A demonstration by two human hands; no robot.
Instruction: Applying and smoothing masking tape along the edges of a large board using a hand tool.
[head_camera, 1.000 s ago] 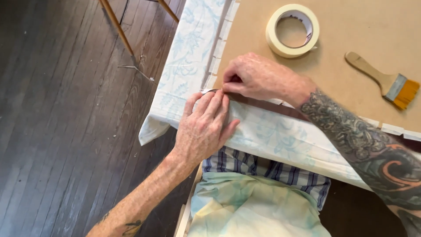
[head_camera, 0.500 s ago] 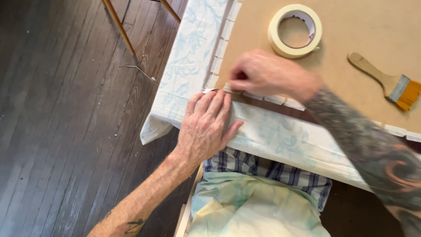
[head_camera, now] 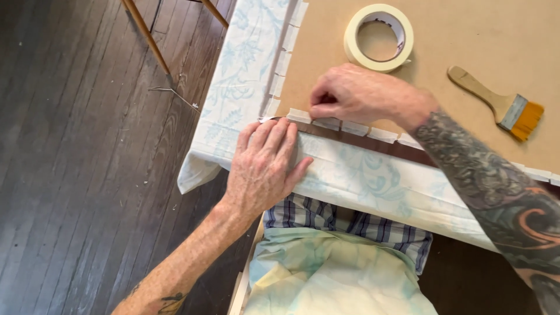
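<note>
Below, left hand (head_camera: pixel 265 166) flat on floral fabric (head_camera: pixel 361 175), cream tape roll (head_camera: pixel 378 38) (round) above.

Soft, even daylight, fairly bright. Faint shadows fall toward 6 o'clock beneath the right hand (head_camera: pixel 364 96) and tape roll (head_camera: pixel 378 37). No glare. Focus is sharp throughout, without edge distortion.
</note>
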